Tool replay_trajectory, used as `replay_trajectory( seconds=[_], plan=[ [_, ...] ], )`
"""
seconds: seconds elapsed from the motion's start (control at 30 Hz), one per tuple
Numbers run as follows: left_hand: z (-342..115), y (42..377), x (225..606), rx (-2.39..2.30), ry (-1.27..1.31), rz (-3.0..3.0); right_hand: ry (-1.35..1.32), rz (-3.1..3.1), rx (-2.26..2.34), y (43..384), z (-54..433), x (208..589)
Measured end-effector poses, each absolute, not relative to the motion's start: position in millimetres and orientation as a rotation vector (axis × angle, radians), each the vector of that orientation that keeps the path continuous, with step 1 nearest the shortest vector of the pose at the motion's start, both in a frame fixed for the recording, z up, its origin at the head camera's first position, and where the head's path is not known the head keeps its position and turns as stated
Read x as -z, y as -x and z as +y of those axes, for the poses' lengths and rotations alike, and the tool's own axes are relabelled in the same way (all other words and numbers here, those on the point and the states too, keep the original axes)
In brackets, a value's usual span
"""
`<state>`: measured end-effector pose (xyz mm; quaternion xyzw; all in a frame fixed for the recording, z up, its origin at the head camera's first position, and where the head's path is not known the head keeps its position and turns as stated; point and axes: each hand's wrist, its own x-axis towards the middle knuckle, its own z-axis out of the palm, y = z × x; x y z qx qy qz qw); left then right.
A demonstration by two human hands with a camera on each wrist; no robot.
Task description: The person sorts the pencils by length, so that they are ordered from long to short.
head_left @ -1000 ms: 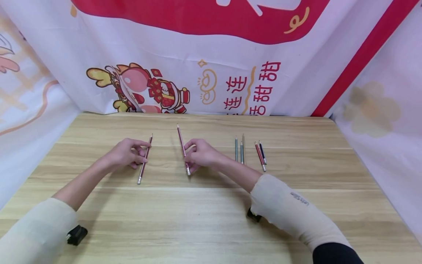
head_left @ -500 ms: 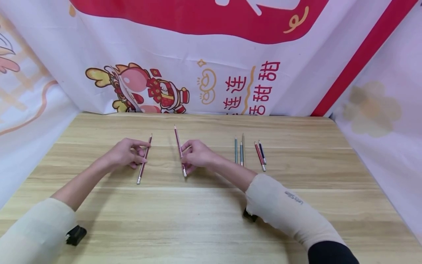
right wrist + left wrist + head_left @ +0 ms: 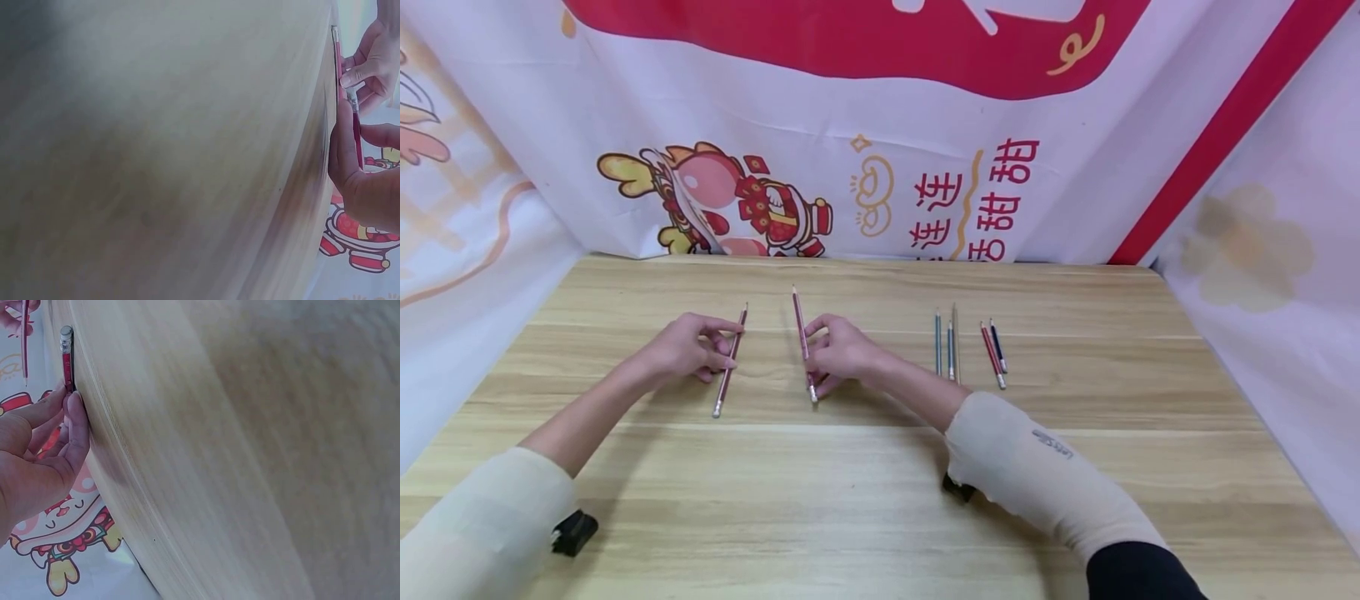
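Observation:
On the left of the table, my left hand (image 3: 688, 346) pinches a dark red pencil (image 3: 724, 387) between thumb and fingers. That pencil lies on the wood, its white eraser end towards me. My right hand (image 3: 842, 348) holds a second dark red pencil (image 3: 799, 310), tip pointing away and apparently slightly off the table. A gap separates the two pencils, which lean towards each other at their far ends. In the left wrist view, the silver ferrule (image 3: 65, 340) sticks out past the fingertips. The right wrist view shows the right hand (image 3: 359, 187) around its pencil (image 3: 357, 131).
Right of the hands lie a teal pencil (image 3: 937, 342), a blue one (image 3: 951, 350) and a bare-wood one (image 3: 956, 333). Farther right are a red pencil (image 3: 991, 350) and a short navy one (image 3: 997, 346). A printed cloth (image 3: 865, 108) hangs behind the table (image 3: 850, 500).
My right hand has moved left with its pencil, closer to the left hand's pencil. The right pencil has turned slightly more upright in the view. My left hand stays put.

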<state>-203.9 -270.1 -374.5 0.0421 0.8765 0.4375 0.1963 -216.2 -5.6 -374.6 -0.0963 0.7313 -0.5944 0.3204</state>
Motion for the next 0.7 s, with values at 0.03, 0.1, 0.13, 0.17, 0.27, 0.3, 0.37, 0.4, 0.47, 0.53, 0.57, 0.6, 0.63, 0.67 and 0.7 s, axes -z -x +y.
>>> replay_trajectory(
  seconds=[0.03, 0.1, 0.13, 0.17, 0.27, 0.3, 0.37, 0.4, 0.47, 0.53, 0.57, 0.6, 0.63, 0.67, 0.7],
  plan=[
    [-269.9, 203.8, 374.4, -1.232, -0.115, 2.449, 0.254, 1.917, 1.568, 216.0, -6.3, 374.7],
    [-269.5, 203.3, 374.5, -1.243, -0.109, 2.439, 0.257, 1.913, 1.568, 215.4, -7.5, 374.7],
    [-269.6, 203.4, 374.6, -1.248, -0.109, 2.435, 0.258, 1.910, 1.567, 215.3, -8.2, 374.9],
    [-269.8, 203.5, 374.7, -1.252, -0.109, 2.432, 0.259, 1.907, 1.565, 215.3, -8.7, 374.8],
    [-270.1, 203.6, 375.0, -1.259, -0.112, 2.427, 0.252, 1.898, 1.566, 215.4, -10.5, 375.3],
    [-270.2, 203.7, 375.2, -1.260, -0.113, 2.425, 0.251, 1.894, 1.566, 215.4, -11.1, 375.7],
    [-270.3, 203.8, 375.3, -1.260, -0.113, 2.422, 0.249, 1.883, 1.571, 215.4, -12.3, 376.6],
    [-270.4, 203.8, 375.3, -1.260, -0.114, 2.421, 0.247, 1.879, 1.573, 215.3, -12.9, 377.1],
    [-270.7, 203.9, 375.3, -1.257, -0.113, 2.422, 0.247, 1.870, 1.578, 215.2, -14.2, 377.8],
    [-271.0, 204.3, 375.2, -1.251, -0.117, 2.427, 0.241, 1.866, 1.587, 215.1, -15.7, 378.1],
    [-271.3, 204.7, 375.2, -1.250, -0.120, 2.429, 0.234, 1.866, 1.592, 215.0, -16.6, 378.0],
    [-271.6, 205.0, 375.2, -1.248, -0.124, 2.431, 0.227, 1.864, 1.596, 215.0, -17.6, 378.1],
    [-271.6, 205.2, 375.3, -1.249, -0.123, 2.431, 0.221, 1.863, 1.600, 214.8, -18.6, 378.1],
    [-271.6, 205.3, 375.4, -1.251, -0.123, 2.431, 0.216, 1.862, 1.602, 214.6, -19.7, 378.1],
    [-271.7, 205.5, 375.7, -1.252, -0.122, 2.431, 0.210, 1.862, 1.602, 214.4, -20.9, 378.2]
  ],
)
